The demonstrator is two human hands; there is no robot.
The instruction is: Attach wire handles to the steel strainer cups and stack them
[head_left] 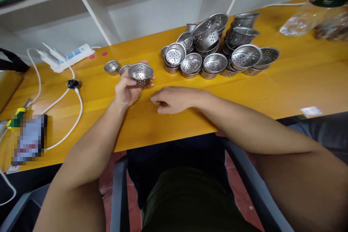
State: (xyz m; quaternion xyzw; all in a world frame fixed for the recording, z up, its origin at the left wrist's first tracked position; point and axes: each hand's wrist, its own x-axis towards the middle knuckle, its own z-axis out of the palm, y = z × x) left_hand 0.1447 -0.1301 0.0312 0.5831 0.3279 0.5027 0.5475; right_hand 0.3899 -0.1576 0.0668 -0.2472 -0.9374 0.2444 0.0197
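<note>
Left hand [125, 91] is clamped round the rim and side of a holey metal cup [141, 74], held just above the table [154, 130] with its mouth up, while the right hand [176, 99] is kept apart from it, low over the wood, fingers curled in. Main worry would be the cup getting dropped, since it's only gripped at the side and smooth metal could slide if it's pinched loosely or nudged by the other hand. The two small cups [111, 67] behind the left hand could get knocked if that hand is swung back. The big pile of cups [214, 63] looks tippy too, with some leaned at odd angles, so a bumped front cup might bring a few down. As for what can't be seen: one small cup is mostly covered by the left hand, the right fingertips are tucked away so it can't be told if anything's pinched there, cups at the back of the pile are blocked, and the plastic bottle [304, 20] is cut off by the frame
</note>
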